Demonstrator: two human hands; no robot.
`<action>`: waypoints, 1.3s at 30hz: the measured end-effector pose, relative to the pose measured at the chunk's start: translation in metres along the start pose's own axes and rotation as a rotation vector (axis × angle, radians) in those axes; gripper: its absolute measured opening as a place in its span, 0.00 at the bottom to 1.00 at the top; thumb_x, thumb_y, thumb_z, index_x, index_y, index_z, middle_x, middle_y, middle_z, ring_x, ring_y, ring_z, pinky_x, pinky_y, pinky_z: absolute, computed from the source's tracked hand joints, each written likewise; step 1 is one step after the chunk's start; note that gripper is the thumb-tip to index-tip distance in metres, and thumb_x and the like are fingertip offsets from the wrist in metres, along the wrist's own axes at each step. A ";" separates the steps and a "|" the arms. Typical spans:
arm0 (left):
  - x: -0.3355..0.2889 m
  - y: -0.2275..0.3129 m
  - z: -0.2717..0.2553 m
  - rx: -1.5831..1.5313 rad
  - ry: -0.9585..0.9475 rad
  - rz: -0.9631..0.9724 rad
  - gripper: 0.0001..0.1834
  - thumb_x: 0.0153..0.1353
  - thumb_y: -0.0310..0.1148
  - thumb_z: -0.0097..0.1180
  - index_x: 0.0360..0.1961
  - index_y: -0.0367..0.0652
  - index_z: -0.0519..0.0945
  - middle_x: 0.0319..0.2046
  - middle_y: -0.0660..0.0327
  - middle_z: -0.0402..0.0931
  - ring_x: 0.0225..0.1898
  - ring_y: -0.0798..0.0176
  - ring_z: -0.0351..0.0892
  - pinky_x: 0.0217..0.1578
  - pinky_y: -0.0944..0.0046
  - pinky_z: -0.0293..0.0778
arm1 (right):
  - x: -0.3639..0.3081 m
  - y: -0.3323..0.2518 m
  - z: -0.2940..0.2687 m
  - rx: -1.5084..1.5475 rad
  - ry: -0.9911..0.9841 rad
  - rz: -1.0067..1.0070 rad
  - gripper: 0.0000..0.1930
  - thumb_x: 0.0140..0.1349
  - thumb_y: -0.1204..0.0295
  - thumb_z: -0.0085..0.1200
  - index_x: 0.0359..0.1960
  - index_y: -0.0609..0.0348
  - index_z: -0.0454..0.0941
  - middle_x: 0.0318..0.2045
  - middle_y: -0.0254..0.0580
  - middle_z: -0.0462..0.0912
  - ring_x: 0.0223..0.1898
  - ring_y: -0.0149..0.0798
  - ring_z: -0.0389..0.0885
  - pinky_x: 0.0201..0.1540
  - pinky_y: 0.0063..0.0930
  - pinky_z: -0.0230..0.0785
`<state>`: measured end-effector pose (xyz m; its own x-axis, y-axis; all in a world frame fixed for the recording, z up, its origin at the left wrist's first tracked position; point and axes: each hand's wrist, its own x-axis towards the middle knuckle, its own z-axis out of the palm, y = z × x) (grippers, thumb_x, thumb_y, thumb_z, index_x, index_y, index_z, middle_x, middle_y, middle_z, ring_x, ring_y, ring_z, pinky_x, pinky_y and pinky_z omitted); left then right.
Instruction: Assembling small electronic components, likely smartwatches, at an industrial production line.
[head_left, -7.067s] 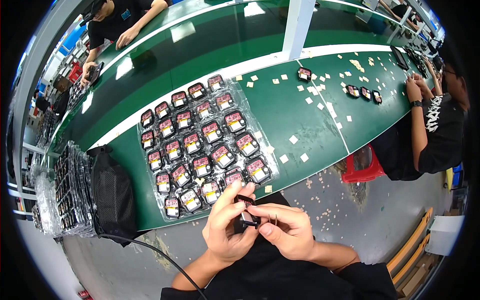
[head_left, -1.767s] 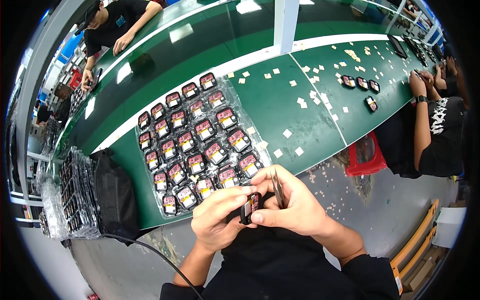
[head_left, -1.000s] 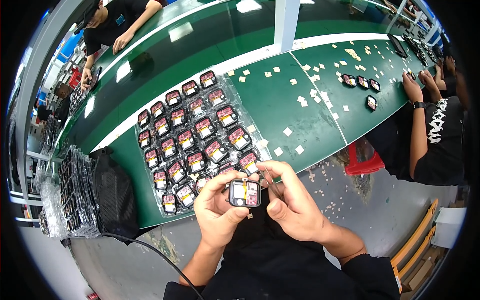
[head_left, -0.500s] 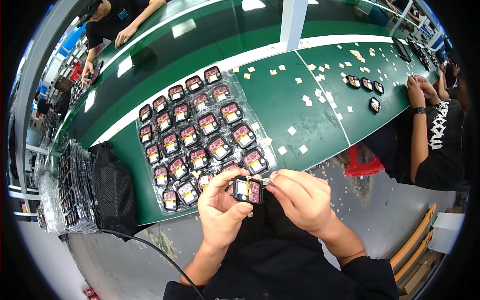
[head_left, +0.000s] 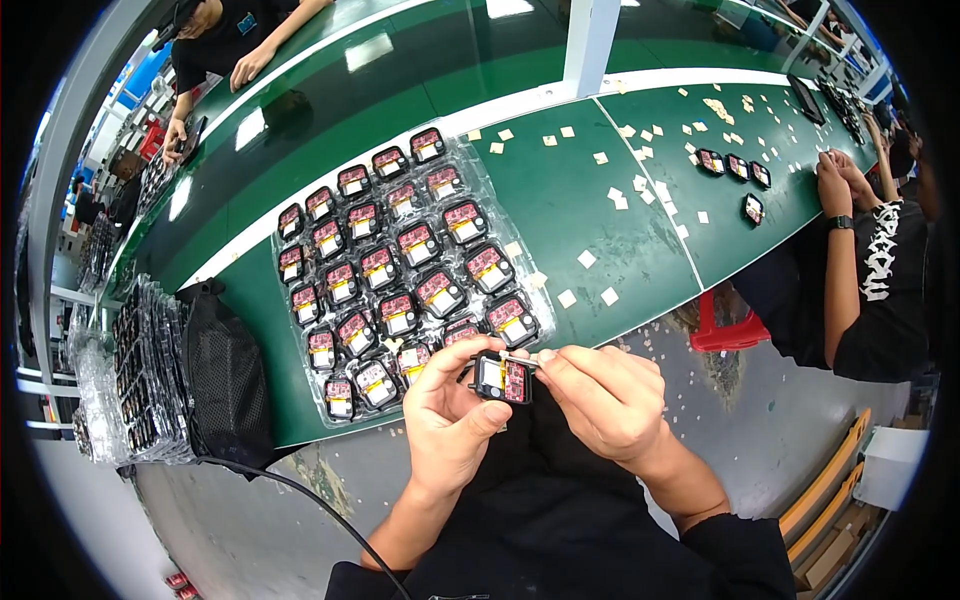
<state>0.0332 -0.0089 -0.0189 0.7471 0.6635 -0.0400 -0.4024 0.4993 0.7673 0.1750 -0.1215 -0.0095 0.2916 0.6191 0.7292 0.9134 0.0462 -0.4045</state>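
My left hand (head_left: 445, 425) grips a small black open watch-like case (head_left: 503, 379) by its sides, with thumb and fingers round it. Inside the case show a red circuit board, a white block and a strip of yellow tape. Pinched in my right hand (head_left: 608, 408) is a pair of thin metal tweezers (head_left: 521, 360), its tip at the top edge of the case by the yellow tape. Whether the tips grip anything is too small to tell. Just beyond my hands, a clear plastic tray (head_left: 508, 222) holds rows of similar cases.
Pale square pieces (head_left: 587, 259) lie scattered over the green table (head_left: 560, 215). Several more cases (head_left: 737, 167) sit at the right, near a co-worker's hands (head_left: 843, 178). Stacked trays (head_left: 155, 370) and a black mesh bag (head_left: 228, 375) stand left. Another person sits across, far left.
My left hand and the case have shifted slightly right. The tweezers now lie a little lower across the top edge of the case.
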 end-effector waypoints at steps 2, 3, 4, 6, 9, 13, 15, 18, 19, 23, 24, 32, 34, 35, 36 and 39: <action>-0.001 -0.001 -0.004 0.013 0.003 0.003 0.34 0.53 0.26 0.76 0.60 0.29 0.73 0.57 0.49 0.74 0.57 0.54 0.78 0.57 0.60 0.76 | 0.002 -0.002 -0.003 0.050 -0.066 0.078 0.11 0.51 0.79 0.69 0.38 0.64 0.86 0.31 0.41 0.85 0.22 0.35 0.80 0.24 0.25 0.72; -0.002 -0.002 -0.006 0.026 0.006 0.005 0.34 0.53 0.25 0.76 0.60 0.29 0.73 0.57 0.49 0.73 0.57 0.54 0.78 0.57 0.60 0.76 | 0.002 -0.002 -0.002 0.051 -0.066 0.078 0.11 0.51 0.79 0.69 0.38 0.64 0.86 0.31 0.41 0.85 0.22 0.35 0.80 0.24 0.25 0.72; -0.002 0.000 -0.004 0.028 0.006 0.006 0.34 0.53 0.25 0.76 0.60 0.29 0.73 0.57 0.49 0.73 0.57 0.54 0.78 0.57 0.60 0.76 | 0.002 -0.002 -0.001 0.162 -0.054 0.153 0.10 0.52 0.80 0.69 0.37 0.65 0.86 0.31 0.42 0.86 0.24 0.37 0.82 0.25 0.26 0.74; -0.001 0.002 -0.001 0.105 0.044 -0.003 0.38 0.52 0.33 0.78 0.60 0.29 0.72 0.57 0.49 0.74 0.57 0.49 0.80 0.59 0.52 0.77 | 0.002 -0.002 -0.001 0.269 -0.044 0.229 0.09 0.53 0.80 0.68 0.37 0.65 0.85 0.30 0.44 0.86 0.26 0.39 0.85 0.27 0.27 0.76; -0.001 -0.001 -0.006 0.127 0.010 0.055 0.37 0.52 0.33 0.78 0.60 0.30 0.73 0.57 0.49 0.74 0.57 0.49 0.80 0.60 0.51 0.76 | 0.003 -0.004 -0.005 0.415 -0.124 0.379 0.09 0.54 0.81 0.67 0.37 0.65 0.85 0.30 0.46 0.86 0.29 0.43 0.87 0.29 0.29 0.78; -0.003 -0.001 -0.005 0.069 -0.011 0.018 0.34 0.52 0.23 0.75 0.60 0.28 0.74 0.60 0.51 0.69 0.58 0.58 0.76 0.57 0.63 0.75 | -0.001 -0.001 0.000 0.271 -0.101 0.285 0.08 0.53 0.81 0.68 0.36 0.64 0.85 0.30 0.45 0.86 0.27 0.43 0.87 0.28 0.30 0.78; -0.003 0.000 -0.005 0.083 0.003 0.010 0.34 0.52 0.22 0.75 0.60 0.28 0.74 0.60 0.52 0.69 0.57 0.58 0.77 0.57 0.62 0.75 | -0.003 0.000 0.002 0.182 -0.083 0.208 0.08 0.53 0.81 0.68 0.35 0.64 0.84 0.30 0.45 0.86 0.27 0.43 0.87 0.28 0.31 0.78; -0.004 0.001 -0.003 0.059 0.014 0.004 0.33 0.53 0.22 0.75 0.60 0.27 0.74 0.61 0.52 0.69 0.57 0.59 0.77 0.56 0.64 0.75 | -0.005 -0.001 0.006 0.189 -0.064 0.190 0.08 0.52 0.80 0.68 0.35 0.64 0.84 0.30 0.44 0.86 0.27 0.42 0.86 0.28 0.30 0.78; -0.005 0.002 -0.003 0.060 0.016 0.004 0.33 0.53 0.22 0.75 0.60 0.27 0.74 0.61 0.52 0.69 0.57 0.59 0.77 0.56 0.64 0.75 | -0.005 -0.002 0.007 0.176 -0.049 0.173 0.08 0.52 0.80 0.68 0.35 0.64 0.84 0.30 0.43 0.86 0.27 0.42 0.86 0.27 0.30 0.78; -0.004 0.002 0.002 0.104 0.024 0.008 0.33 0.53 0.20 0.74 0.60 0.27 0.74 0.61 0.51 0.69 0.58 0.57 0.77 0.55 0.64 0.76 | -0.003 -0.001 0.004 0.096 -0.041 0.101 0.09 0.52 0.79 0.68 0.35 0.65 0.84 0.30 0.43 0.86 0.27 0.41 0.86 0.27 0.29 0.78; -0.004 0.002 0.002 0.132 0.025 0.024 0.33 0.53 0.20 0.74 0.60 0.28 0.74 0.61 0.51 0.69 0.58 0.56 0.78 0.54 0.64 0.76 | -0.001 -0.002 0.002 0.096 -0.042 0.101 0.09 0.52 0.79 0.68 0.35 0.65 0.84 0.30 0.43 0.86 0.27 0.41 0.86 0.27 0.29 0.78; -0.001 0.019 -0.002 0.188 0.050 0.175 0.37 0.53 0.34 0.77 0.59 0.30 0.71 0.54 0.49 0.75 0.56 0.49 0.80 0.59 0.53 0.76 | 0.006 0.015 -0.005 0.358 -0.058 0.367 0.08 0.59 0.79 0.66 0.39 0.66 0.84 0.31 0.47 0.85 0.27 0.38 0.84 0.28 0.26 0.75; 0.008 0.033 -0.009 0.294 0.050 0.289 0.36 0.52 0.33 0.77 0.59 0.31 0.71 0.53 0.50 0.75 0.55 0.48 0.80 0.60 0.51 0.75 | 0.003 0.029 -0.010 0.334 0.012 0.479 0.07 0.60 0.79 0.66 0.39 0.67 0.84 0.31 0.46 0.85 0.28 0.36 0.83 0.31 0.24 0.75; 0.014 0.041 -0.014 0.350 0.044 0.307 0.34 0.53 0.30 0.75 0.58 0.32 0.72 0.53 0.50 0.75 0.55 0.49 0.80 0.60 0.51 0.75 | -0.001 0.036 -0.010 0.344 0.052 0.552 0.07 0.60 0.79 0.66 0.39 0.68 0.84 0.31 0.45 0.85 0.28 0.35 0.83 0.31 0.24 0.75; 0.022 0.049 -0.018 0.393 0.019 0.331 0.31 0.53 0.22 0.72 0.57 0.32 0.72 0.54 0.50 0.75 0.57 0.50 0.79 0.58 0.54 0.77 | -0.004 0.044 -0.010 0.329 0.068 0.575 0.07 0.61 0.79 0.66 0.39 0.68 0.84 0.31 0.45 0.85 0.28 0.35 0.83 0.32 0.24 0.74; 0.054 0.063 -0.020 0.652 0.056 0.391 0.25 0.53 0.12 0.66 0.52 0.33 0.74 0.53 0.54 0.71 0.56 0.58 0.78 0.53 0.61 0.81 | -0.009 0.059 -0.013 0.298 0.082 0.616 0.07 0.62 0.79 0.65 0.40 0.69 0.83 0.31 0.44 0.85 0.28 0.33 0.82 0.32 0.23 0.73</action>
<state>0.0374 0.0695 0.0144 0.5797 0.7600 0.2938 -0.2253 -0.1970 0.9542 0.2302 -0.1344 -0.0328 0.7639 0.5405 0.3526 0.4608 -0.0743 -0.8844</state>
